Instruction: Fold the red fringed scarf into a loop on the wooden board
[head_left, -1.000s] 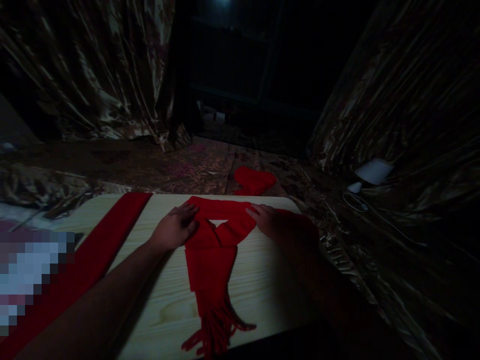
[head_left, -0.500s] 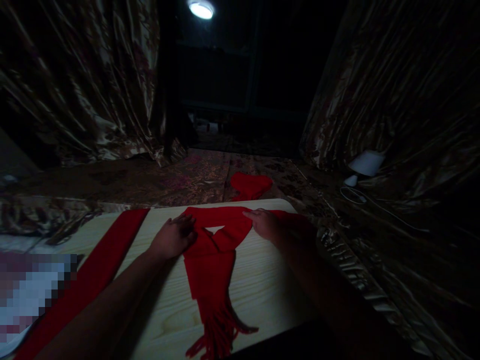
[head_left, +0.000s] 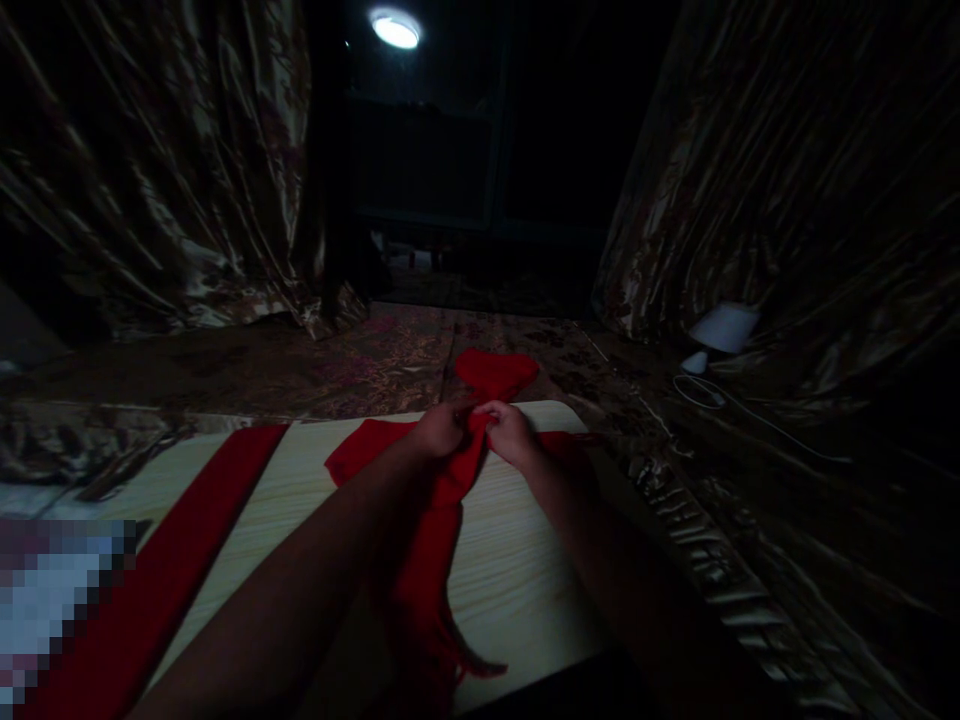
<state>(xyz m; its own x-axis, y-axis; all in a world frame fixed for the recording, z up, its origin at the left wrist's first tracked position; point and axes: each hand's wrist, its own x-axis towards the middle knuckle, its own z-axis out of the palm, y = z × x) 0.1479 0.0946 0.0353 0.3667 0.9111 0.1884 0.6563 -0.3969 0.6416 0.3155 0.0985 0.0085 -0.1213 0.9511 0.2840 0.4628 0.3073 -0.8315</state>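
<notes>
mid-frame, the left hand (head_left: 442,430) is now brought beside the right hand (head_left: 511,434); the scarf (head_left: 456,478) is pinched by right fingertips, the curled left's hold cannot be told; one spot is worked.

Left hand: the bare left hand (head_left: 441,430) is seen from the back, its fingertips hidden, so its grip cannot be told.
Scarf: the red fringed fabric scarf (head_left: 431,540) is partly covered by the left forearm (head_left: 322,550); its fringe is mostly lost in shadow.
Left strip: the long flat red cloth strip (head_left: 187,540) is cut off by the bottom edge.
Patch: a blue-grey pixelated patch (head_left: 60,600) hides whatever lies at left.
Curtains: the shiny gold-brown patterned curtains (head_left: 210,200) run out of frame.
Sill: small pale objects (head_left: 420,258) are too dark to identify.
</notes>
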